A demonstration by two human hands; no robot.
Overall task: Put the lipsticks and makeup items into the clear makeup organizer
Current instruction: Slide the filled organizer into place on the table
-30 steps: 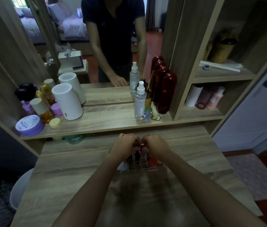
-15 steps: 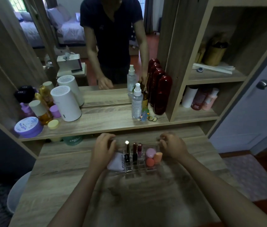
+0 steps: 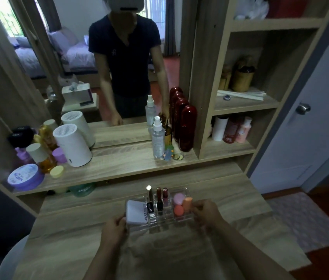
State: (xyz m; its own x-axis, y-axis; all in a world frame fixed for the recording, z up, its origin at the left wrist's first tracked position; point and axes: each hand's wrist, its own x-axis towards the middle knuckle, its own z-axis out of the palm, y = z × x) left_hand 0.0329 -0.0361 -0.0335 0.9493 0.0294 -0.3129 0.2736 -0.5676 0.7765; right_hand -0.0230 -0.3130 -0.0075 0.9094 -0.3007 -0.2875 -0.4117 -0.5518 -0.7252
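Note:
The clear makeup organizer (image 3: pixel 160 225) sits on the wooden desk in front of me. Several lipsticks (image 3: pixel 158 199) stand upright in its middle slots. A white compact (image 3: pixel 136 213) fills its left section. Pink and orange sponges (image 3: pixel 181 204) lie in the right section. My left hand (image 3: pixel 115 229) grips the organizer's left end beside the compact. My right hand (image 3: pixel 206 214) holds its right end next to the sponges.
A raised shelf (image 3: pixel 123 166) behind the desk carries a white cylinder (image 3: pixel 72 148), jars, a spray bottle (image 3: pixel 158 138) and dark red bottles (image 3: pixel 186 128). A mirror stands above it. Side shelves with bottles are at right. A white stool (image 3: pixel 12 257) is at lower left.
My hands moved apart from the middle of the organizer to its two ends, then drew back toward me along its sides. The view has tilted upward.

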